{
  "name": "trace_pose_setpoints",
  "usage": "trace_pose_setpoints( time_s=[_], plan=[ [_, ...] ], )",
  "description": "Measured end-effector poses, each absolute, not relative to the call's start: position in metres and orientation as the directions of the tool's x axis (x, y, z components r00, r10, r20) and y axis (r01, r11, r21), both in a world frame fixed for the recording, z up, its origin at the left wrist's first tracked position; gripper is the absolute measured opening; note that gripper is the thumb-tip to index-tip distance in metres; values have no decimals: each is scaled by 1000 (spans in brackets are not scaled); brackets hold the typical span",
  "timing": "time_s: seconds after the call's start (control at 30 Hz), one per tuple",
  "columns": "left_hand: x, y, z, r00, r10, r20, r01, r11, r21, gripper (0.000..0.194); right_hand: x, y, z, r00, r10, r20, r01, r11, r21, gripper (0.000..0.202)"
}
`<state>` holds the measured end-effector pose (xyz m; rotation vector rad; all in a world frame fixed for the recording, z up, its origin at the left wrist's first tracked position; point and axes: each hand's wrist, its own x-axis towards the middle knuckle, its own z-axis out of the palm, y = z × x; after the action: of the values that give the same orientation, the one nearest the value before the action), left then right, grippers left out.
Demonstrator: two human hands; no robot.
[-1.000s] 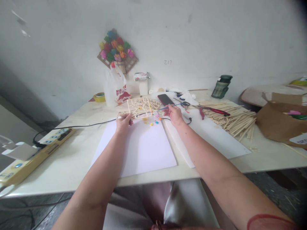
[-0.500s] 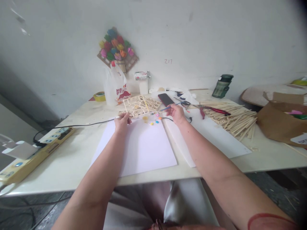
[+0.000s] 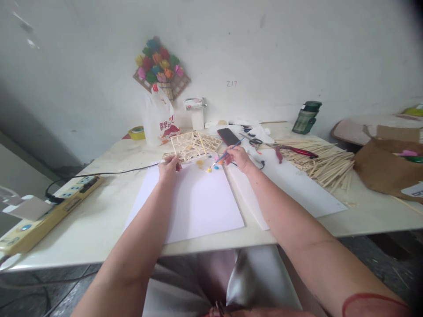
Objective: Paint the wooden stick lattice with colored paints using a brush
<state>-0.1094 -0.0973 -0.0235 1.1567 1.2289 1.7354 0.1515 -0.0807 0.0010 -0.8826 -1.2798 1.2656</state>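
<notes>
My right hand (image 3: 237, 158) is closed around a thin blue paintbrush (image 3: 227, 153), whose tip touches a dab of yellow paint (image 3: 209, 170) on the white paper. Small dabs of blue paint (image 3: 217, 167), orange and pink lie close by. At the paper's far left edge, my left hand (image 3: 169, 166) has its fingers closed at the near corner of a pale wooden stick lattice (image 3: 189, 144). One strip of the lattice is yellow. A white sheet (image 3: 201, 207) lies under both hands.
Loose wooden sticks (image 3: 325, 165), red-handled pliers (image 3: 297, 151), scissors (image 3: 254, 141) and a phone (image 3: 228, 137) lie to the right and back. A power strip (image 3: 62, 202) with a black cable is at left. A plastic bag (image 3: 158, 119) and green bottle (image 3: 306, 118) stand behind.
My right hand has tilted the paintbrush and brought its tip down and left onto the yellow paint. My left hand stays in place; the lattice shifts slightly.
</notes>
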Motion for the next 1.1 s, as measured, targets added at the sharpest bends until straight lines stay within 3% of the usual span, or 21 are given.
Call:
trace_pose_setpoints(
  time_s=[0.33,0.77,1.1],
  plan=[
    [-107,-100,-21,-360,901,243,-63,-283,957,25,150,-79,-3,-200,965,169,-155,139,-978,7],
    [-105,-102,-20,-319,913,254,-54,-286,957,28,158,-72,-1,-7,988,155,-421,138,-897,10],
    [-105,-103,-19,-279,928,248,-53,-272,961,28,156,-76,1,22,985,169,-428,162,-889,10]
  ],
)
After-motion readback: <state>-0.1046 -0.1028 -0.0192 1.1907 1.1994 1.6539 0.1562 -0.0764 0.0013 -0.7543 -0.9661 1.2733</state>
